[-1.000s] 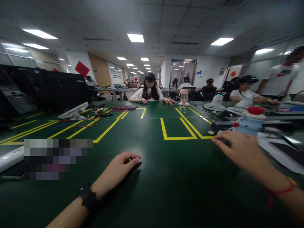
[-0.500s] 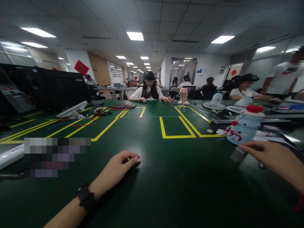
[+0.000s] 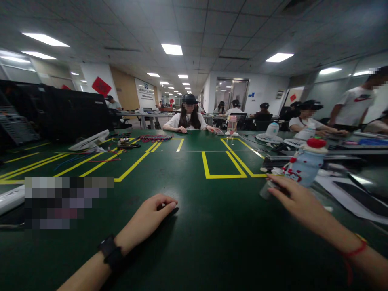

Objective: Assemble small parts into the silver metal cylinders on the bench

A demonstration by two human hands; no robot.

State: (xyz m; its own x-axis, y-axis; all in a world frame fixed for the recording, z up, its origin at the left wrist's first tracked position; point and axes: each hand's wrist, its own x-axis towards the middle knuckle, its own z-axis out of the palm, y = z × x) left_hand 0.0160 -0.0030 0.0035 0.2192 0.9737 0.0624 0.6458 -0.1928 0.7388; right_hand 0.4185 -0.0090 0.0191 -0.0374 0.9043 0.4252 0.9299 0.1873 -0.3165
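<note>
My left hand (image 3: 154, 214) rests on the green tabletop (image 3: 194, 250), fingers curled and the thumb tip against the index finger. Nothing shows in its grasp; a black band circles that wrist. On the right, my right hand (image 3: 295, 198) grips a small, plain grey cylinder (image 3: 266, 190) between thumb and fingers, slightly tilted and blurred. Its exact kind cannot be made out. Just behind this hand stands a light blue bottle (image 3: 309, 165) with a red lid, partly covered by the hand.
Yellow tape lines (image 3: 226, 176) mark the table. White papers and a dark phone-like slab (image 3: 360, 196) lie at right. Wires (image 3: 154, 138) and a white fan (image 3: 89, 140) lie at far left. A person (image 3: 189, 117) sits opposite, near a pink bottle (image 3: 232, 125).
My right hand has moved left with the grey cylinder, from right of the blue bottle to its front left. My left hand stays in place. The view has shifted slightly.
</note>
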